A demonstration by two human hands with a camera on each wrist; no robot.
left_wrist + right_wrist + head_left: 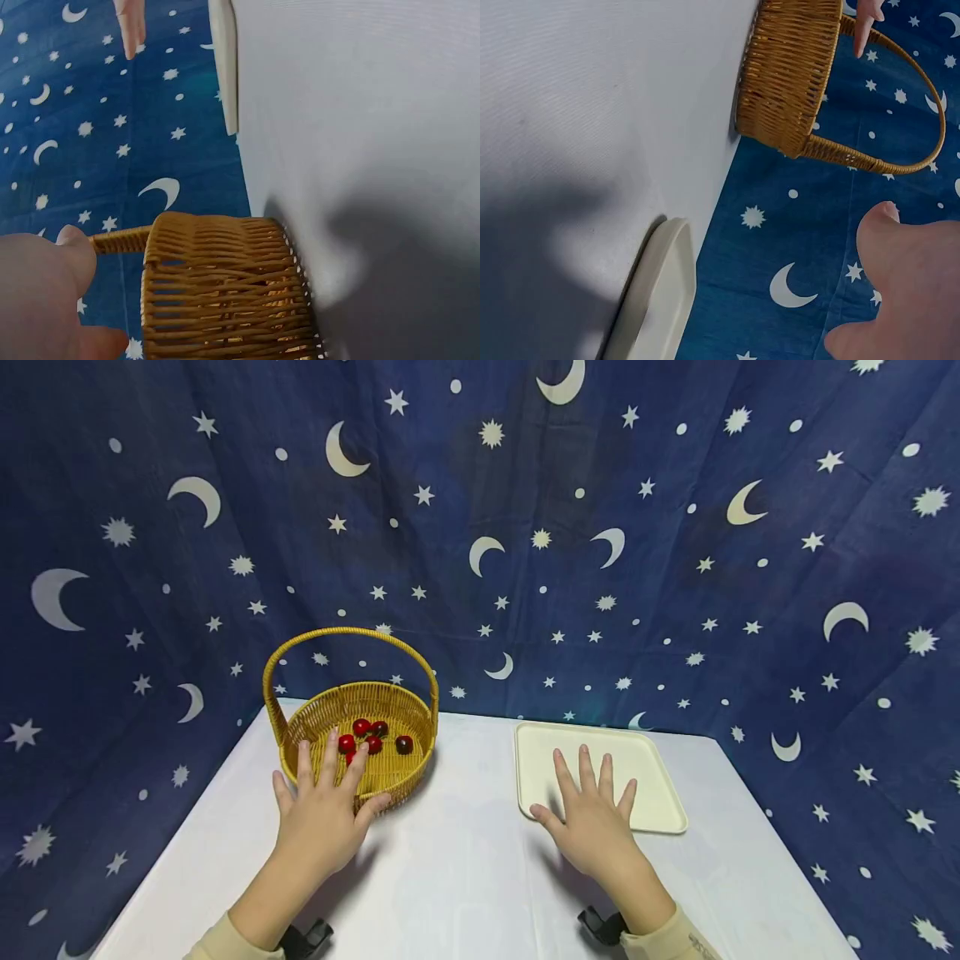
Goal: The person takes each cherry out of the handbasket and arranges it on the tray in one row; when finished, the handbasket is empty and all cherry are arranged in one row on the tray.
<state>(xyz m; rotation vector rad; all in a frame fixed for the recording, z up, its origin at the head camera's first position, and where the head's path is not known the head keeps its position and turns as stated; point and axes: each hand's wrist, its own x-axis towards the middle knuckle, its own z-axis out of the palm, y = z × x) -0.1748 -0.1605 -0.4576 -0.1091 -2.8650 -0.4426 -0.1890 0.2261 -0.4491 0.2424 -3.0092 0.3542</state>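
A yellow-brown wicker basket (pixel 321 708) with a tall arched handle stands at the left. Inside it lie several dark red cherries (pixel 404 744), partly covered by fingers in the head view. My left hand (pixel 321 822) hovers over the basket's near rim, fingers spread and holding nothing. To the right is a cream rectangular tray (pixel 652 789) with a low rim and nothing on it. My right hand (pixel 596 831) is raised over the tray's near edge, its fingers spread too. Both wrist views show the basket (pixel 225 285) from the side, and the right one also shows the tray (pixel 664 307).
A white cloth covers the table (pixel 468 860), with basket and tray set apart on it. Behind and at both sides hangs a dark blue curtain (pixel 450 660) printed with moons and stars. Black straps (pixel 306 939) sit at the wrists below light sleeves.
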